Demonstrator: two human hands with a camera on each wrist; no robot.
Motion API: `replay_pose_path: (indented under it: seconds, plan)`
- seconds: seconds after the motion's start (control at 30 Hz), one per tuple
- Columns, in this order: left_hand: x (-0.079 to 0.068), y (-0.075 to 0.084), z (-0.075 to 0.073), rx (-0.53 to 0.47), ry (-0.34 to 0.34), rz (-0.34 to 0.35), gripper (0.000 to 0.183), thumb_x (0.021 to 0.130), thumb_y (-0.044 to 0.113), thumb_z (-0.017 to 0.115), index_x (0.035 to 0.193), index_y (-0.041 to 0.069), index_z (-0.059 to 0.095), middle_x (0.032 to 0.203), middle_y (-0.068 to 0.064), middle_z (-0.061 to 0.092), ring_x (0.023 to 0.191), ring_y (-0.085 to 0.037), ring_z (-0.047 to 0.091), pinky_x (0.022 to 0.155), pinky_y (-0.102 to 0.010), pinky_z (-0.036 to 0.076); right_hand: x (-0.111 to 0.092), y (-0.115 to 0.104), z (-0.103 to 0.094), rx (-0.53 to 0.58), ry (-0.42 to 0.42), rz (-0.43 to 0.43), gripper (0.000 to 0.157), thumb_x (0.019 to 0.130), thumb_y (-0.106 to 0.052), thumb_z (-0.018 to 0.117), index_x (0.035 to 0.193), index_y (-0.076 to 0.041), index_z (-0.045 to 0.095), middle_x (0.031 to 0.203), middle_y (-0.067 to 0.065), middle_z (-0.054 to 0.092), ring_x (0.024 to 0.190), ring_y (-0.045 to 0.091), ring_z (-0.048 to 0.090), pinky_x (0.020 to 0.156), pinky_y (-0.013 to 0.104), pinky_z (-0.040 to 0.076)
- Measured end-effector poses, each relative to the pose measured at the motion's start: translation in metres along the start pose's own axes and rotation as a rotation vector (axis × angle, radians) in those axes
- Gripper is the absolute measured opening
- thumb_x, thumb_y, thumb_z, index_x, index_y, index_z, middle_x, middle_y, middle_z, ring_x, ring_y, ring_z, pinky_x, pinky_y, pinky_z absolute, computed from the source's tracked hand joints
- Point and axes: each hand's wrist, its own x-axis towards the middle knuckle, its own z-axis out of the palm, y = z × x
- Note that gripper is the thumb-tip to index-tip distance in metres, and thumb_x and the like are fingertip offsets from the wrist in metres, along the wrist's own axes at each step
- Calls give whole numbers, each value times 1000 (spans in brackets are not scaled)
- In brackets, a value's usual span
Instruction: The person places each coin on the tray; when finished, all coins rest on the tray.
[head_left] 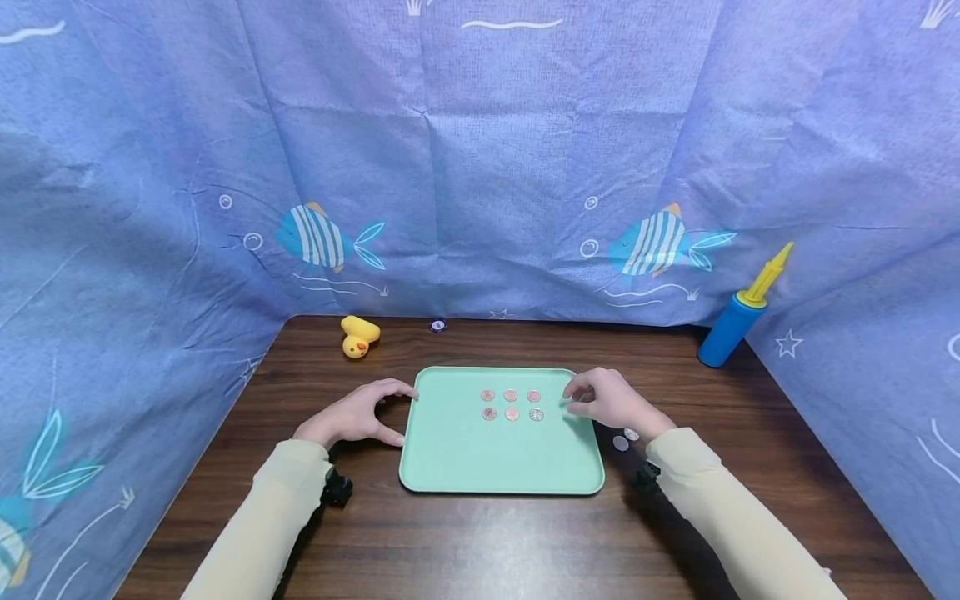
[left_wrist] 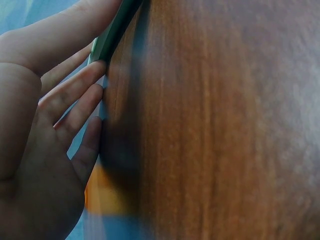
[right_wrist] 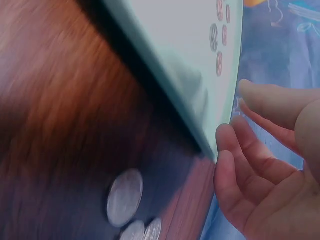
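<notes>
A mint green tray lies on the wooden table with several coins in two short rows, mostly copper coloured, plus one silver coin at the lower right. My left hand touches the tray's left edge with its thumb and fingers spread apart. Over the right rim hovers my right hand, its fingers loosely bent and nothing visible between them. In the right wrist view, its lower fingertips are at the tray corner. Silver coins lie on the table beside the tray, near the right wrist.
At the back left are a yellow rubber duck and a small dark round object. A blue hand pump with a yellow nozzle stands tilted at the back right. Blue fish-print cloth hangs behind the table and along its sides.
</notes>
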Motion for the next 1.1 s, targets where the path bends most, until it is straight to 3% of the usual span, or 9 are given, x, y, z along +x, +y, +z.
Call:
replay_pose_path:
  seconds: [0.3, 0.47, 0.83, 1.1]
  plan:
    - [0, -2, 0, 3, 1, 9, 77, 80, 41, 93, 146, 19, 60, 153, -8, 53, 144, -35, 46, 118, -57, 39, -17, 22, -16, 10, -3, 28, 13, 92, -9, 81, 104, -5, 80, 91, -2, 76, 72, 9, 64, 63, 29, 53]
    - [0, -1, 0, 5, 0, 13, 77, 80, 40, 93, 146, 19, 60, 153, -8, 53, 144, -35, 46, 118, -58, 39, -26, 34, -21, -37, -21, 41, 12, 92, -10, 80, 104, -8, 80, 93, -2, 76, 74, 10, 63, 66, 32, 54]
    - [0, -1, 0, 4, -1, 18, 76, 81, 39, 93, 145, 18, 60, 152, -8, 54, 144, -35, 46, 118, -57, 39, -43, 49, -30, -115, -18, 65, 10, 86, -5, 84, 93, -10, 80, 81, -7, 72, 71, 9, 61, 67, 32, 53]
    - [0, -1, -1, 5, -2, 22, 76, 81, 39, 93, 145, 18, 60, 152, -8, 54, 144, -35, 46, 118, -57, 39, -49, 54, -28, -89, -23, 115, 10, 86, -1, 82, 87, -10, 77, 73, -5, 69, 56, 7, 59, 58, 27, 53]
